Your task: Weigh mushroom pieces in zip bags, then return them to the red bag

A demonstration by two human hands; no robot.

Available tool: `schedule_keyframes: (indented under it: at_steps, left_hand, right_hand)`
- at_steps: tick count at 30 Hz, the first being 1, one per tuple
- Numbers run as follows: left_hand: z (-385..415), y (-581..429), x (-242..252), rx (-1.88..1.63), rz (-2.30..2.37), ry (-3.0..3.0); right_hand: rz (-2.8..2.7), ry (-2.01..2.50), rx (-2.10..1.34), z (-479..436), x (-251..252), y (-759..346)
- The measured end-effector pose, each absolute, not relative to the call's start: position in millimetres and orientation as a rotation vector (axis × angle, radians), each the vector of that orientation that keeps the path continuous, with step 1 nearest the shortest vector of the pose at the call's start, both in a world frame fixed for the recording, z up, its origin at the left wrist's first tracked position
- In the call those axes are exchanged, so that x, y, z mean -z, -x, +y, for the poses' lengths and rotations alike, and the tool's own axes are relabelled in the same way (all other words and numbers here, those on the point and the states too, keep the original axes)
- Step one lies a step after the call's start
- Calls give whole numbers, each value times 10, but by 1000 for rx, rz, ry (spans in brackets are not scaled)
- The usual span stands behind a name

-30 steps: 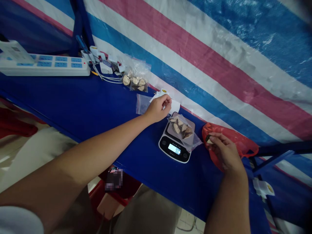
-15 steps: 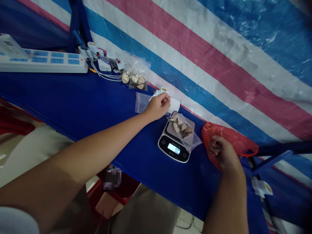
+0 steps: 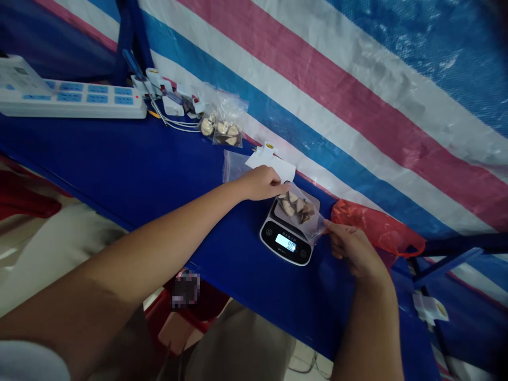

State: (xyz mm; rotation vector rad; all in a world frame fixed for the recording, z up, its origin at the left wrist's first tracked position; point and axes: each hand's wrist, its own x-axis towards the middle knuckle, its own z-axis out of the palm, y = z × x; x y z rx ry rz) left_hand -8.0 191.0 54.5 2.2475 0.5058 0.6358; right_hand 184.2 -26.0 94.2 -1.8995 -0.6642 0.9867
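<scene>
1. bag [image 3: 297,207] sits on the scale [image 3: 288,243], near the table's [image 3: 138,174] far edge;
2. left hand [image 3: 262,183] pinches its far corner; right hand [image 3: 353,251] pinches the near one;
3. long axis runs hand to hand

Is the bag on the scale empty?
No, the clear bag on the scale holds several pale and dark pieces.
</scene>
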Motion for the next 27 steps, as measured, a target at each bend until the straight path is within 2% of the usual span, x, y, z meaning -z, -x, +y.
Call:
schedule_keyframes:
  at_steps: [10, 16, 27]
  left_hand:
    - [1913, 34, -563, -740, 427, -2099]
    - [1895, 75, -562, -434, 541, -2196]
    - [1855, 34, -658, -772, 446, -1858]
  right_hand:
    - [-602, 1497, -896, -174, -968, -1700]
    - [-562, 1539, -901, -126, -901, -1686]
    - [-583, 1384, -847, -118, -935, -1681]
